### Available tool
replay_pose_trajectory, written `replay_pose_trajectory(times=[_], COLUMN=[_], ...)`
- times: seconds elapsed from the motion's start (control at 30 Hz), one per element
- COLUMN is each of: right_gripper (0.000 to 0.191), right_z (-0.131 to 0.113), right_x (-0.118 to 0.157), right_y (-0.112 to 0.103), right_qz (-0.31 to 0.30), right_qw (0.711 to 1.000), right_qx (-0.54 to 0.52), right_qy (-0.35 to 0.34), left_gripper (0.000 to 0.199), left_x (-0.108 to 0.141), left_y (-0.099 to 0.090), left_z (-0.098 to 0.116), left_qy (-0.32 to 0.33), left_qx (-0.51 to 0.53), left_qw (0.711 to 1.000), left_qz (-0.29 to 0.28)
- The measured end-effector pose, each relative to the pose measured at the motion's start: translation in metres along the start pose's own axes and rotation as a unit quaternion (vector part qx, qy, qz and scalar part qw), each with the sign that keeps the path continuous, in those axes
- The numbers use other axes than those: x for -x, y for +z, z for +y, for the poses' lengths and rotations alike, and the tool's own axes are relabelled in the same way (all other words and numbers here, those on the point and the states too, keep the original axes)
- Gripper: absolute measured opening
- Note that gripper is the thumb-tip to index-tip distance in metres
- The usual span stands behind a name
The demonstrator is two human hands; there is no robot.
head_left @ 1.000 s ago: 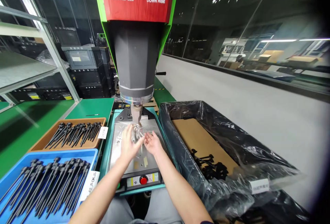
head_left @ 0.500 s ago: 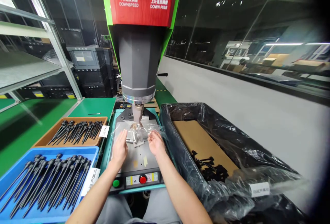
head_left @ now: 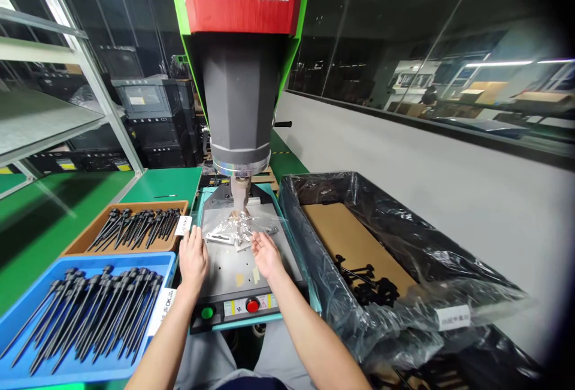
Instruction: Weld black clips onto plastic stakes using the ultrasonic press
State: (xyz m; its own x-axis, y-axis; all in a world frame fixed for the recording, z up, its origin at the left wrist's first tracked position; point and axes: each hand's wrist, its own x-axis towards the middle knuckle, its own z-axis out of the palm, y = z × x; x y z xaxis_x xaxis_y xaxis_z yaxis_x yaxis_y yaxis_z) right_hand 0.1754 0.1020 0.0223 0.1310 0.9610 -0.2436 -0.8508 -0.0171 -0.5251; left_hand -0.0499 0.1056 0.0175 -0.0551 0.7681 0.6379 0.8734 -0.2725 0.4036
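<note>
The left grip, released, has moved leftward, leaving the clear plastic film to the right grip, whose hold I cannot tell.

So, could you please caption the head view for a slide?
Right hand at the clear plastic film below a metal horn; left hand beside the blue tray of headed black rods.

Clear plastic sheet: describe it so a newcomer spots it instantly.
Find the machine's red panel and follow the dark grey column below it down to the flat metal plate. The clear plastic sheet is over that plate, at the narrow metal tip's lower end, near the right hand. It is see-through and crinkled, unlike the dark bin liner to its right.
</note>
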Motion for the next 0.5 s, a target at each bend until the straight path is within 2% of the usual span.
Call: replay_pose_trajectory(times=[0.1, 0.27, 0.37, 0.5], right_gripper=[0.018, 0.013, 0.007, 0.004], right_z=[-0.003, -0.017, -0.03, -0.049], right_x=[-0.001, -0.006, -0.011, -0.023], right_y=[-0.008, -0.011, -0.002, 0.018], right_qz=[0.021, 0.033, 0.016, -0.041], right_qw=[1.0, 0.999, 1.0, 0.998], right_qx=[-0.001, 0.004, -0.016, -0.027], right_qy=[-0.005, -0.018, -0.017, -0.033], left_gripper=[0.053, 0.056, 0.056, 0.052], left_x=[0.012, 0.019, 0.012, -0.008], left_y=[0.004, 0.002, -0.003, -0.01], left_z=[0.003, 0.009, 0.017, 0.029], left_qy=[-0.006, 0.026, 0.051, 0.09], left_qx=[-0.016, -0.009, 0.003, 0.021], left_qw=[1.0, 1.0, 0.999, 0.995], left_qz=[-0.013, -0.011, 0.0, 0.024])
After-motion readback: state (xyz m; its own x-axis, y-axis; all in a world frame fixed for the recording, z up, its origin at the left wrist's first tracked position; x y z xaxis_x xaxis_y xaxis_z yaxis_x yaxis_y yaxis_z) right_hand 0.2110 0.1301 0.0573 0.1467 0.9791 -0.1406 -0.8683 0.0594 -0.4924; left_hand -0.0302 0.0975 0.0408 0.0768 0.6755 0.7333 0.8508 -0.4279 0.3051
